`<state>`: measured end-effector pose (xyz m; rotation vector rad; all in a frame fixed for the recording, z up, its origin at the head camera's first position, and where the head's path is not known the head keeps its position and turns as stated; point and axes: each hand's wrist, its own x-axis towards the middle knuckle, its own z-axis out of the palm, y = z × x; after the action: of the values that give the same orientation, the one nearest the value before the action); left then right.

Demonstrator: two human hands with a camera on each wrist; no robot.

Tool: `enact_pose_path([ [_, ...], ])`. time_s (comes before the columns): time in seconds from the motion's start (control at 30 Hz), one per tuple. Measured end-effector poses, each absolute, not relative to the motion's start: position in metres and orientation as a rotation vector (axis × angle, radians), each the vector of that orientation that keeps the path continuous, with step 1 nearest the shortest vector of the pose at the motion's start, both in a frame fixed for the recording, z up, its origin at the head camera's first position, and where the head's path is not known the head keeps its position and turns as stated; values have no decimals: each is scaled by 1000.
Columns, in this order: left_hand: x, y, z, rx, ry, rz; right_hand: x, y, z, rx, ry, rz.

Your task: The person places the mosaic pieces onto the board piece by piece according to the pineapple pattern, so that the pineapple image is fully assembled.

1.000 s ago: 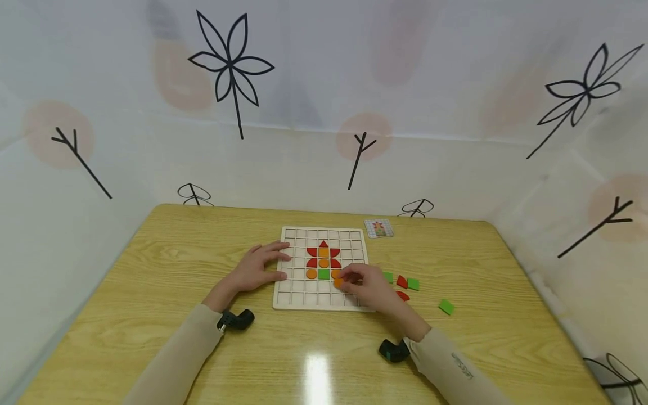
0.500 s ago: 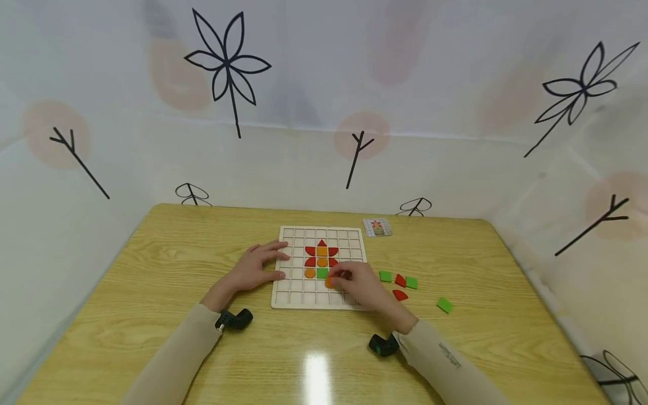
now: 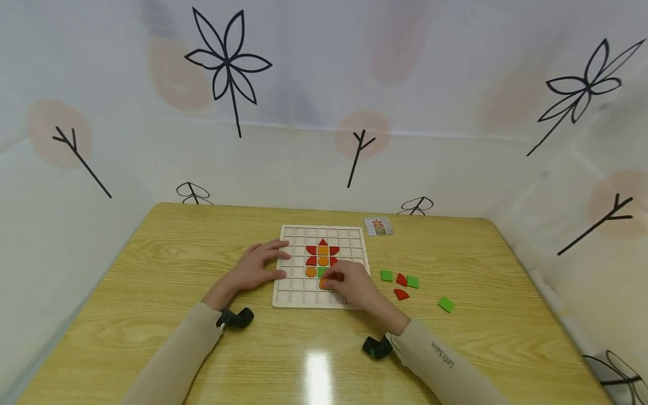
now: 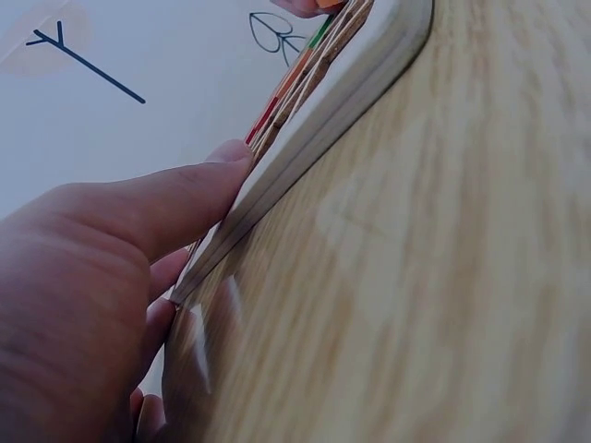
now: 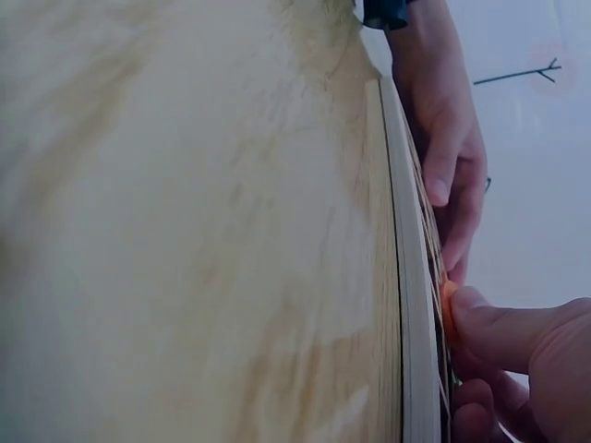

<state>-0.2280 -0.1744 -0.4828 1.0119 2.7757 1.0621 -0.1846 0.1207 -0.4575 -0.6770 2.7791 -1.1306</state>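
Note:
A pale wooden grid board (image 3: 295, 299) lies on the table. My left hand (image 3: 257, 269) rests at its left edge with the fingers extended, thumb on the rim in the left wrist view. Over the lower middle of the board, my right hand (image 3: 354, 286) pinches an orange round tile (image 3: 322, 284) between thumb and fingertips, just below a green square tile (image 3: 321, 271). Left of that square sits another orange round tile (image 3: 311, 272). Above are an orange square tile (image 3: 323, 251), an orange disc (image 3: 323, 261), several red quarter-round tiles (image 3: 311, 250) and a red triangle (image 3: 323, 242). My right fingers hide some cells.
Right of the board lie loose green squares (image 3: 412, 282) and red quarter-round tiles (image 3: 401, 294), with one green square (image 3: 446, 305) farther out. A small pattern card (image 3: 378, 226) lies behind the board's right corner. A patterned white cloth (image 3: 304, 163) hangs behind the table.
My right hand has moved left across the board with the orange round tile, from right of the green square to below it. My left hand has stayed at the board's edge.

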Motion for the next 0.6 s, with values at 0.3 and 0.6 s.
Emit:
enact_pose_path([
  [0.3, -227, -175, -480, 1023, 2769, 1092, -185, 121, -456, -713, 2810, -1088],
  [0.6, -227, -176, -480, 991, 2773, 1045, -193, 164, -452, -728, 2830, -1293],
])
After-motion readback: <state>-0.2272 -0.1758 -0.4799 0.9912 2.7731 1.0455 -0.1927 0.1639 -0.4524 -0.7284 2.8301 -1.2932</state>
